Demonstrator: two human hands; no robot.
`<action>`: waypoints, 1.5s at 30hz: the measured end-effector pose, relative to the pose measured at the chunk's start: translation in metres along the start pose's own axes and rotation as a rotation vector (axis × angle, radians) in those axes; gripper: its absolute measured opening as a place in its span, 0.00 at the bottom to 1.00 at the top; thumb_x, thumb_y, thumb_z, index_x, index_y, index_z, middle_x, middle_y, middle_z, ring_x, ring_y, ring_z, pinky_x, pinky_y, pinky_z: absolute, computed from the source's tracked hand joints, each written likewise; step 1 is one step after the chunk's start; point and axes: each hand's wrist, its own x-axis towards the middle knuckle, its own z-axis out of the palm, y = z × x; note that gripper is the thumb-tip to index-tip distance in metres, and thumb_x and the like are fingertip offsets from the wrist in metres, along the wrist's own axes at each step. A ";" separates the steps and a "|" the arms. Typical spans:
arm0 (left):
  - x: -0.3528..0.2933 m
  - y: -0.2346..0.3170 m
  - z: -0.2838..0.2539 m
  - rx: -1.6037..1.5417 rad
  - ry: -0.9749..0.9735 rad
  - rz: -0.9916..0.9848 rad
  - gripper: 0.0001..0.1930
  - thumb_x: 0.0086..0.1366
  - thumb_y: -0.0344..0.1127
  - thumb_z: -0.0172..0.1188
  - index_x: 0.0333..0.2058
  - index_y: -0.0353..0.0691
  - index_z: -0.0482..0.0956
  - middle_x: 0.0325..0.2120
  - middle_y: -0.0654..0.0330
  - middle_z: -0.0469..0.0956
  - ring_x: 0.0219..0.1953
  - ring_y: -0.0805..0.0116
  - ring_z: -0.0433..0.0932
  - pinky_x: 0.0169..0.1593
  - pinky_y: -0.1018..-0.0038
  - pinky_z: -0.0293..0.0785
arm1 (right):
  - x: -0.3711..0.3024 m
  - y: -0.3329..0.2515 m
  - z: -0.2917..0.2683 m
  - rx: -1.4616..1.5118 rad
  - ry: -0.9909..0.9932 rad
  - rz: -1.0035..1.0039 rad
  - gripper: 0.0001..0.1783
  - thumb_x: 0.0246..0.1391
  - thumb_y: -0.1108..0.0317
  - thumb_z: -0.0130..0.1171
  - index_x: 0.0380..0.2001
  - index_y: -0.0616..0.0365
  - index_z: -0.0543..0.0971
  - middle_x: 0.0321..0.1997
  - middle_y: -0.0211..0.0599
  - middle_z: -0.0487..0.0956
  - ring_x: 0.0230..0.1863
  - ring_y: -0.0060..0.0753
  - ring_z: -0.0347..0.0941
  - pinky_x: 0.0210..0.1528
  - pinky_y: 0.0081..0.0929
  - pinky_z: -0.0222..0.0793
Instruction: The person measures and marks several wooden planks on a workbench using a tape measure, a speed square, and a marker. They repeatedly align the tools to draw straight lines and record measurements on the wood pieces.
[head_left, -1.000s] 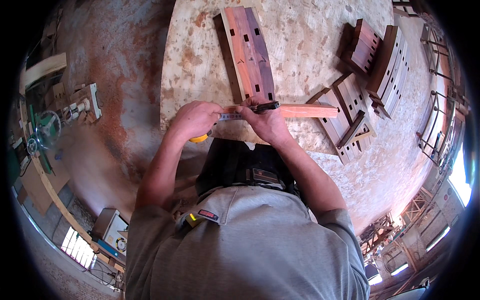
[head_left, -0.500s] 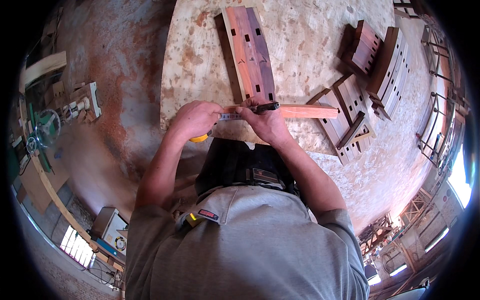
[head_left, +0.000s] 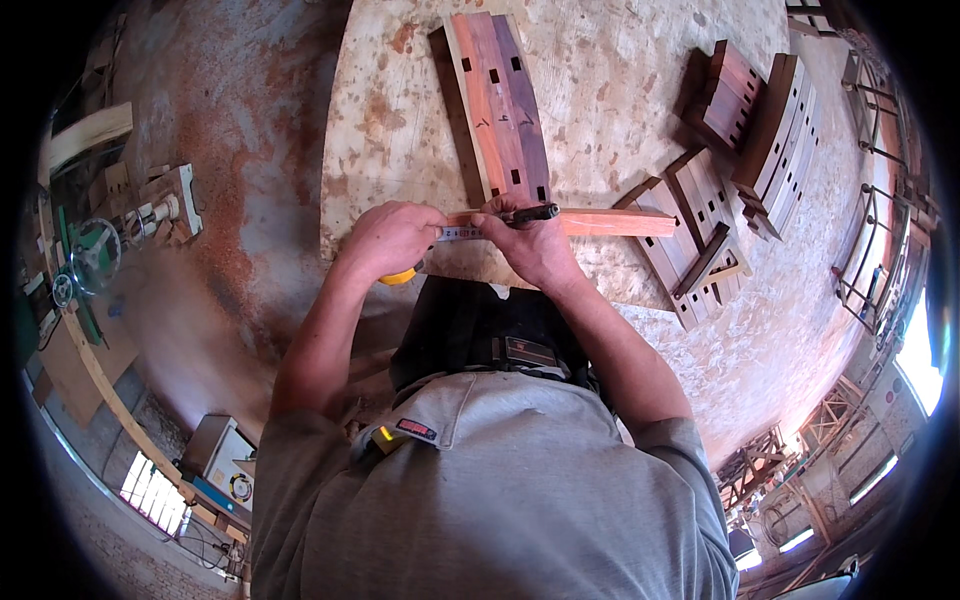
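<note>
Currently, a yellow tape measure (head_left: 400, 276) is gripped in the closed left hand (head_left: 388, 238), its pale blade (head_left: 458, 233) laid along a narrow reddish wooden strip (head_left: 600, 222) lying crosswise near the front edge of the speckled chipboard bench (head_left: 620, 100). A black marker pen (head_left: 530, 213) is pinched in the fingers (head_left: 497, 218) of the right hand (head_left: 535, 248), against the strip. Slotted dark wooden boards (head_left: 500, 100) are stacked just behind.

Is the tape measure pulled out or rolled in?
Pulled out. The left hand holds the yellow tape measure, and its pale blade lies along the wooden strip toward the right hand, which holds a black pen.
</note>
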 end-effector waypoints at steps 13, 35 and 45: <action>-0.001 0.001 -0.002 0.001 -0.013 -0.017 0.16 0.62 0.37 0.49 0.43 0.47 0.85 0.36 0.48 0.82 0.41 0.48 0.80 0.45 0.58 0.74 | 0.000 0.007 0.003 0.074 0.017 0.014 0.11 0.57 0.63 0.64 0.33 0.63 0.82 0.26 0.42 0.79 0.29 0.31 0.75 0.36 0.31 0.72; 0.067 -0.088 0.008 -0.541 0.548 -0.113 0.18 0.72 0.46 0.55 0.46 0.35 0.76 0.35 0.58 0.80 0.37 0.68 0.78 0.43 0.70 0.73 | -0.157 0.146 -0.230 -0.409 1.007 0.377 0.22 0.58 0.64 0.62 0.53 0.58 0.72 0.40 0.50 0.81 0.42 0.49 0.79 0.45 0.41 0.73; 0.074 -0.035 0.009 0.061 0.897 -0.130 0.21 0.71 0.46 0.55 0.55 0.38 0.74 0.47 0.46 0.79 0.48 0.50 0.78 0.53 0.62 0.72 | -0.136 0.162 -0.248 -0.497 0.806 0.397 0.28 0.56 0.59 0.63 0.55 0.60 0.69 0.49 0.58 0.78 0.51 0.63 0.75 0.50 0.50 0.70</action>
